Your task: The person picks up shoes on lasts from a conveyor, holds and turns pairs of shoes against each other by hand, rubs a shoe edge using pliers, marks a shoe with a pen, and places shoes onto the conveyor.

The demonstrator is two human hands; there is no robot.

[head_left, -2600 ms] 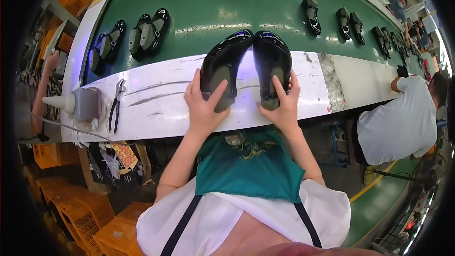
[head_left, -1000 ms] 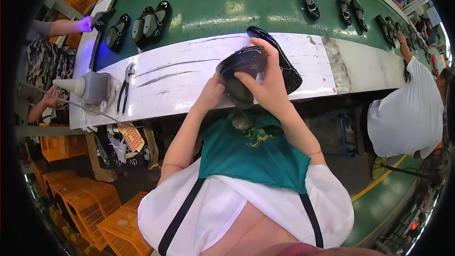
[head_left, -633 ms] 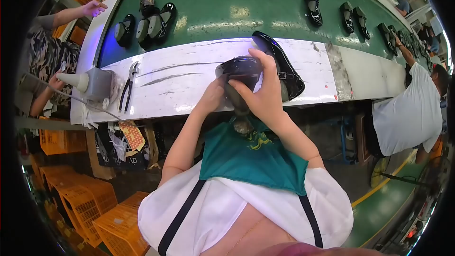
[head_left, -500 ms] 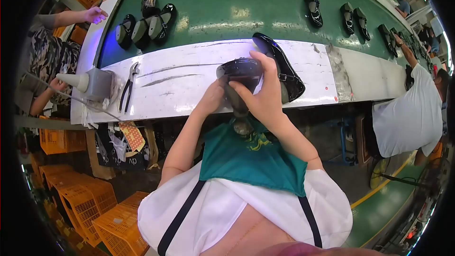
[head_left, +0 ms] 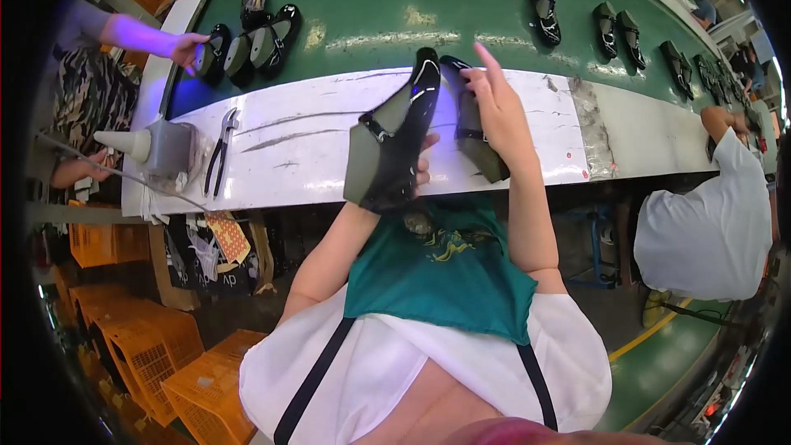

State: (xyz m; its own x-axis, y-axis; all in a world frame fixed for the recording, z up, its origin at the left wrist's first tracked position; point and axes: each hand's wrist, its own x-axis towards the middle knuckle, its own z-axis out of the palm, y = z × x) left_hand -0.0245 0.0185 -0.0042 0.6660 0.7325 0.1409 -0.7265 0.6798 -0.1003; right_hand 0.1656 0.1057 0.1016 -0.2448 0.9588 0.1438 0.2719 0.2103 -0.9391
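A glossy black shoe with a grey-green last inside (head_left: 401, 136) is tilted on its side, toe up, above the white work surface (head_left: 305, 144). My left hand (head_left: 425, 161) grips it from behind; its fingertips show at the shoe's right edge and the rest is hidden. A second black shoe (head_left: 471, 128) lies on the white surface just to the right, toe away from me. My right hand (head_left: 501, 115) is over this second shoe with its fingers apart, index finger stretched out. Whether it touches the shoe is unclear.
Pliers (head_left: 220, 152) and a grey bottle with a white nozzle (head_left: 161, 148) are at the left. More black shoes stand on the green belt (head_left: 371, 0). A co-worker's hand (head_left: 191, 51) touches a shoe at the far left; another person (head_left: 700, 227) sits at the right. Orange crates (head_left: 152, 350) are lower left.
The held shoe has turned from toe-near to upright with its open side showing. My right hand has let go of it and moved right. The co-worker's hand at the left has reached a shoe.
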